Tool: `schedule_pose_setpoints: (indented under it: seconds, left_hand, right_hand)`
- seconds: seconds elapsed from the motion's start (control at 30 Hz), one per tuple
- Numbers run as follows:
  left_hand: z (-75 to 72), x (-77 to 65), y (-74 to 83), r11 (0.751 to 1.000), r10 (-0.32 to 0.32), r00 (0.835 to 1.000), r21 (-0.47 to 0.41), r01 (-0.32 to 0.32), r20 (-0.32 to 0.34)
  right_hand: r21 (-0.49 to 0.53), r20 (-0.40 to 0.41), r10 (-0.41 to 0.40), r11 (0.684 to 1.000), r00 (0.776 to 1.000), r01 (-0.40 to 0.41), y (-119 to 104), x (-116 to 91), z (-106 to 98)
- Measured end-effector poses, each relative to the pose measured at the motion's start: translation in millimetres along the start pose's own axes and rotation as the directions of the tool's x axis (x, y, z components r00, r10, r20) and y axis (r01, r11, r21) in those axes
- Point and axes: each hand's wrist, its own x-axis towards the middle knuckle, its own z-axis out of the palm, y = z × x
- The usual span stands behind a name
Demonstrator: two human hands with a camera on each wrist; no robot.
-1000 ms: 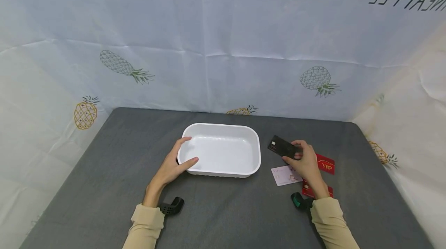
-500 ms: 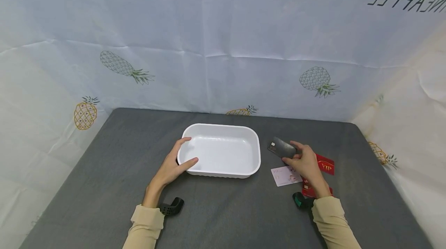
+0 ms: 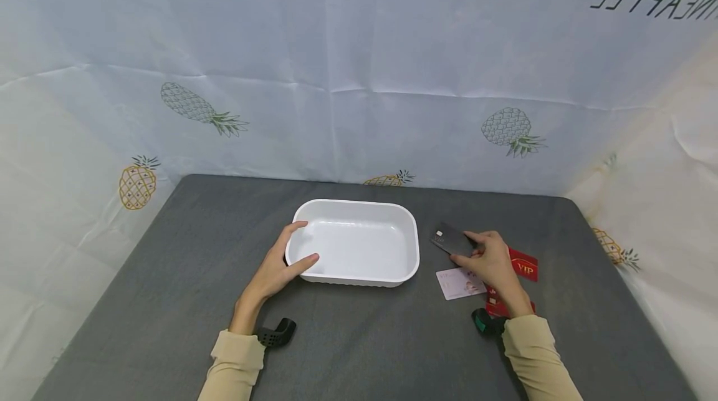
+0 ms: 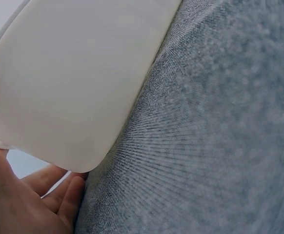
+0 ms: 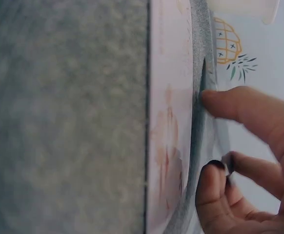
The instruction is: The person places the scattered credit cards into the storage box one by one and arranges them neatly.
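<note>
A white rectangular tray (image 3: 359, 245) stands at the middle of the table. My left hand (image 3: 277, 267) grips its left end, the thumb and a fingertip over the rim. In the left wrist view, other fingers (image 4: 71, 200) lie along the tray's outer wall (image 4: 73, 87). To the right of the tray, my right hand (image 3: 493, 257) pinches a black card (image 3: 450, 239) with a chip, thumb at the near edge and a finger at the far edge. A pink card (image 3: 460, 284) lies just below it, partly behind the hand in the head view.
Red VIP cards (image 3: 524, 265) lie beside and under the right wrist, partly covered by it. The grey table (image 3: 359, 338) ends at a pineapple-print curtain (image 3: 336, 77) behind and at both sides. Each wrist wears a black band (image 3: 277, 332).
The black card has tipped flatter and sunk slightly toward the table, with my right fingers shifting a little left and down along it. My left hand and the tray have stayed put.
</note>
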Motion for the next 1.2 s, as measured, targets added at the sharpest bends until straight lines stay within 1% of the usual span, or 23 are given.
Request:
schedule_pose_setpoints:
  seconds: [0.13, 0.3, 0.47, 0.6, 0.7, 0.9, 1.03, 1.2]
  left_hand:
    - [0.6, -0.1, -0.3, 1.000, -0.007, 1.000, -0.006, 0.007, 0.001]
    - [0.3, 0.4, -0.1, 1.000, 0.002, 1.000, -0.016, -0.002, 0.001]
    - [0.0, -0.1, 0.0, 1.000, 0.003, 1.000, -0.019, -0.003, 0.004]
    - [-0.4, 0.1, -0.3, 1.000, 0.008, 1.000, -0.022, -0.008, 0.001]
    - [-0.7, 0.5, -0.2, 1.000, 0.005, 1.000, -0.021, -0.005, 0.001]
    - [-1.5, 0.3, 1.3, 1.000, -0.014, 1.000, -0.011, 0.014, 0.007]
    - [-1.6, 0.6, 1.4, 1.000, -0.012, 1.000, -0.012, 0.012, 0.006]
    - [-1.5, 1.1, 1.5, 1.000, -0.010, 1.000, -0.011, 0.010, 0.005]
  right_hand:
    - [-0.002, -0.030, -0.023, 1.000, 0.999, 0.023, -4.0, -0.2, -3.8]
    - [0.035, -0.056, -0.071, 0.997, 0.996, 0.073, -14.1, 2.1, -9.4]
    - [0.084, -0.054, -0.104, 0.990, 0.993, 0.109, -28.7, 6.0, -11.8]
    - [0.115, -0.030, -0.166, 0.979, 0.986, 0.168, -44.6, 11.2, -11.9]
    - [0.131, -0.009, -0.223, 0.966, 0.975, 0.222, -59.8, 15.8, -10.9]
    - [0.149, 0.039, -0.340, 0.932, 0.940, 0.331, -93.9, 25.9, -2.5]
    - [0.159, 0.087, -0.384, 0.916, 0.919, 0.368, -115.3, 30.3, 7.5]
    - [0.178, 0.157, -0.425, 0.900, 0.891, 0.398, -133.8, 32.5, 24.8]
